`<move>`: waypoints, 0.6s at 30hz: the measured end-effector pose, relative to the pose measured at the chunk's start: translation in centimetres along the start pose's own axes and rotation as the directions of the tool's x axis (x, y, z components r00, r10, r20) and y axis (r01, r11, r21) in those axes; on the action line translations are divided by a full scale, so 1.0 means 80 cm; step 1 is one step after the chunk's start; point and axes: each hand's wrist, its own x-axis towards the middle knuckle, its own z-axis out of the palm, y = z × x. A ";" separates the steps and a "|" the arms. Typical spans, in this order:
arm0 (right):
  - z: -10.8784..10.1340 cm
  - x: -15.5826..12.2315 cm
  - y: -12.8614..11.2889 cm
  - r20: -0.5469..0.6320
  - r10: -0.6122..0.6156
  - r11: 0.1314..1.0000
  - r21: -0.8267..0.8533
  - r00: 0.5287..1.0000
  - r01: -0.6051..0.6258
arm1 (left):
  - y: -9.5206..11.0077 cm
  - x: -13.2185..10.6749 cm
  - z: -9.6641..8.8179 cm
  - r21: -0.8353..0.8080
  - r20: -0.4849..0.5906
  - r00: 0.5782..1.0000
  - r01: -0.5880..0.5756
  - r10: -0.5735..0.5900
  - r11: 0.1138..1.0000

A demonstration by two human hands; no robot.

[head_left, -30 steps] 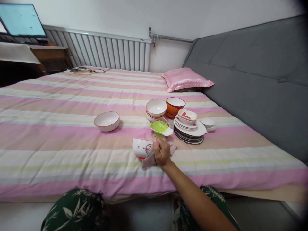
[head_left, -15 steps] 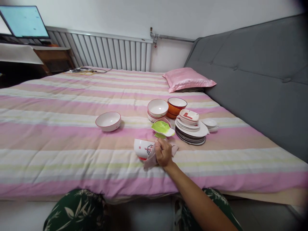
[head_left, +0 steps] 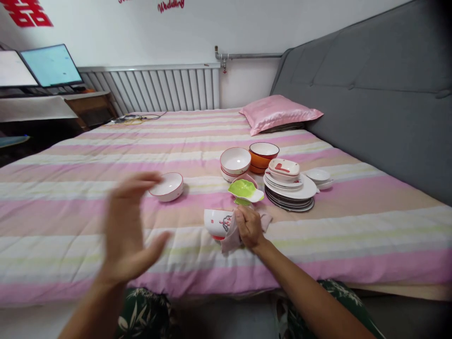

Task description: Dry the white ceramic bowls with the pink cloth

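Note:
My right hand is closed on a pale pink cloth and rests on the bed, pressed against a white bowl with red markings lying on its side. My left hand is raised above the bed at the left, blurred, with fingers spread and nothing in it. Beyond it sits a white bowl with a red rim.
Behind the right hand are a green leaf-shaped dish, stacked white bowls, an orange bowl, a stack of plates and small dishes. A pink pillow lies by the grey headboard. The striped bedspread stretches left.
My left hand has come up into view at the left. The view has tilted up. My right hand stays on the cloth and bowl.

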 end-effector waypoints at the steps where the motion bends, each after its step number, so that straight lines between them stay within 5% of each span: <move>1: 0.000 0.002 0.000 0.010 0.001 1.000 -0.005 1.000 -0.001 | -0.005 -0.001 0.015 -0.015 0.105 0.993 -0.052 0.054 0.999; 4: -0.002 0.010 0.000 0.067 0.006 1.000 -0.018 0.998 -0.005 | -0.026 -0.010 0.072 -0.062 0.434 0.882 -0.172 0.182 0.983; 6: -0.004 0.017 -0.001 0.121 0.022 1.000 -0.016 0.992 -0.020 | -0.040 -0.019 0.104 -0.072 0.517 0.837 -0.165 0.179 0.984; 10: -0.008 0.027 -0.007 0.190 0.070 0.994 0.064 0.979 -0.084 | -0.057 -0.030 0.133 0.007 0.452 0.885 -0.130 0.113 0.992; 18: -0.018 0.026 -0.017 0.181 0.046 0.966 0.241 0.982 -0.090 | -0.072 -0.046 0.133 -0.114 0.278 0.956 0.126 -0.090 0.985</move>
